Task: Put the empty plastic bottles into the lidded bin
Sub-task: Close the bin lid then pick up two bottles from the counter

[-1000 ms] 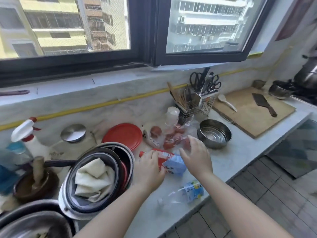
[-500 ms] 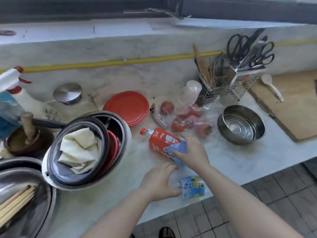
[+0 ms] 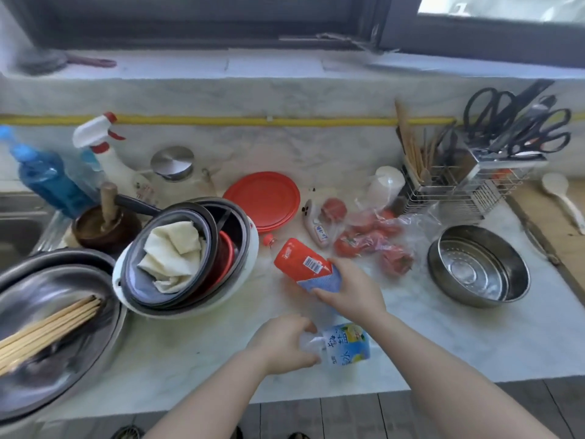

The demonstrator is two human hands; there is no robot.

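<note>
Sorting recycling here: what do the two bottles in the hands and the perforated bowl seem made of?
Red-label bottle: thin clear plastic, glossy printed wrap, red plastic cap. Blue-label bottle: clear plastic; the counter shows through its crumpled neck. Bowl: likely stainless steel, with a bright, mirror-like sheen.

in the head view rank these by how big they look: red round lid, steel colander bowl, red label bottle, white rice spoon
1. steel colander bowl
2. red round lid
3. red label bottle, partly covered by the right hand
4. white rice spoon, smallest, though it lies farther from the camera
</note>
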